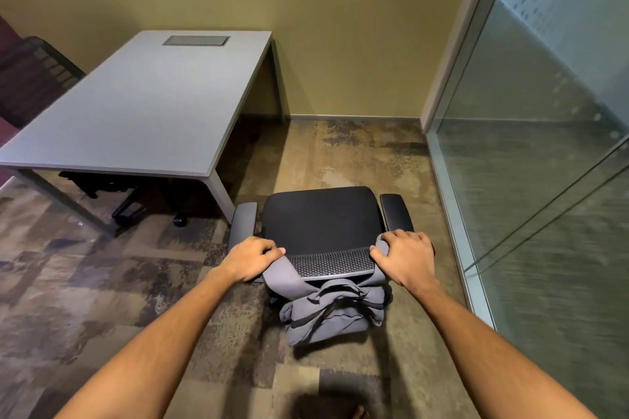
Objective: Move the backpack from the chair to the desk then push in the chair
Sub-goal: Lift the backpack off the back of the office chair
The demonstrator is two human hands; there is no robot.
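Right now you are on the first step: your left hand and right hand are each curled shut on a grey strap of the backpack, which hangs below your fingers behind the backrest of the chair. The straps loop over the backrest between your hands. Next you likely need to lift them clear, then carry the bag to the desk, well beyond your left fingers.
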